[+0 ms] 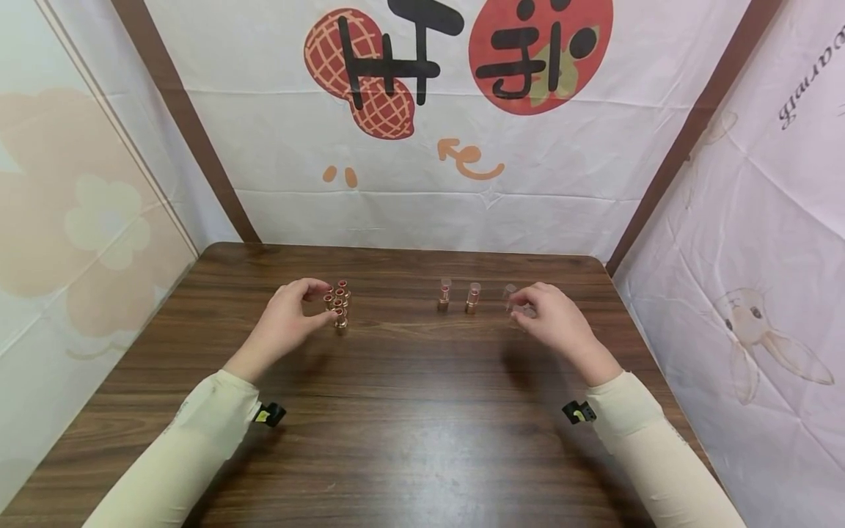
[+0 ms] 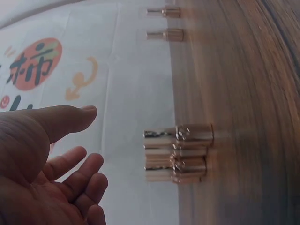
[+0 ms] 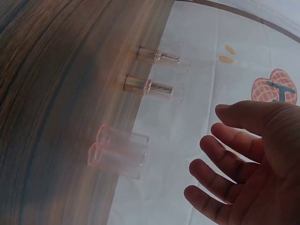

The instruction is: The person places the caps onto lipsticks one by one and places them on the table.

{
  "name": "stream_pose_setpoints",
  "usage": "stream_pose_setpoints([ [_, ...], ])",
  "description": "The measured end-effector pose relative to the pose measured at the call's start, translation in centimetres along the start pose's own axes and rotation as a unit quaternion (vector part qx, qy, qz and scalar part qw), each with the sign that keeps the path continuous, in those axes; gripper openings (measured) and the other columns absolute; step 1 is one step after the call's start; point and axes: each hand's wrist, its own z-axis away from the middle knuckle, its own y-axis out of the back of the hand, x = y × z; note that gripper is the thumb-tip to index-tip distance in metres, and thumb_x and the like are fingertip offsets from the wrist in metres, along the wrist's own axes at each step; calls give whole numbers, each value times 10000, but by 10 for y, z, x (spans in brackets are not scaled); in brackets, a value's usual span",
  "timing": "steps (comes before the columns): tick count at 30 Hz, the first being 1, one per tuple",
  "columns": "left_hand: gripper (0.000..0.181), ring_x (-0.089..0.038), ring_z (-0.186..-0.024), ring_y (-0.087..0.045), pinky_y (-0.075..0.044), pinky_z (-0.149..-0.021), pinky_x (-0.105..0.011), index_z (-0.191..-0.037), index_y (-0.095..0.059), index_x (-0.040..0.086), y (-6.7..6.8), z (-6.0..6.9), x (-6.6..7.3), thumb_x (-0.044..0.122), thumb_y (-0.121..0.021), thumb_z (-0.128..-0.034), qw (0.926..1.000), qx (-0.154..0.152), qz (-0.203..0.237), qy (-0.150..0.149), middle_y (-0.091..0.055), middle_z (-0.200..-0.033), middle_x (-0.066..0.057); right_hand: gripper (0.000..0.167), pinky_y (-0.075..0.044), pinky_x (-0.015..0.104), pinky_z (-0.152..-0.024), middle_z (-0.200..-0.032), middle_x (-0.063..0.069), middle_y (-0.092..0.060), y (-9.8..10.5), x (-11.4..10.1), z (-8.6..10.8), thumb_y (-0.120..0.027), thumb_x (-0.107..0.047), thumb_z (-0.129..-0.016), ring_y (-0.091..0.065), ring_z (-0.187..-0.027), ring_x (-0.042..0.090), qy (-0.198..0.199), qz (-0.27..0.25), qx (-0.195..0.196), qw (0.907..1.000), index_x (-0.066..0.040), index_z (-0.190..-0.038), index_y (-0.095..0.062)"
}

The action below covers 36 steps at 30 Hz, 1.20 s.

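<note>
At the left, a cluster of several uncapped rose-gold lipstick tubes (image 1: 339, 302) (image 2: 192, 150) stands upright on the table. Beside it hovers my left hand (image 1: 289, 312) (image 2: 56, 164), its fingers relaxed and holding nothing in the left wrist view. On the right, clear caps (image 1: 510, 292) (image 3: 123, 150) stand close together, partly hidden by my right hand (image 1: 553, 317) (image 3: 248, 159) in the head view. The right wrist view shows that hand's fingers loosely bent and apart from the caps. Between the hands, two tubes (image 1: 444, 295) (image 1: 472, 298) stand upright under clear caps.
The brown wood-grain table (image 1: 409, 425) reaches back to a printed white cloth (image 1: 264, 147). More printed cloth hangs along the left and right sides. Each sleeve carries a small black device near the wrist.
</note>
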Motion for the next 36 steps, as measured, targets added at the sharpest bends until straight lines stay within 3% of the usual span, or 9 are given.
stream_pose_setpoints([
  [18, 550, -415, -1214, -525, -417, -1018, -582, -1345, -576, -5, 4, 6, -19, 246, -796, -908, 9991, -157, -83, 378, -607, -1340, -233, 355, -524, 515, -809, -1104, 157, -687, -8, 22, 2, -754, -286, -925, -653, -977, 308, -966, 490, -351, 9935, -43, -1182, -720],
  [36, 544, -394, -1167, -557, -424, -1012, -562, -1313, -594, -6, -3, 8, -28, 262, -804, -889, 9994, -151, -114, 306, -636, -1274, -224, 456, -533, 518, -808, -1093, 146, -718, -17, 32, -2, -783, -353, -903, -677, -981, 318, -1483, 414, -583, 9864, -23, -1203, -686],
])
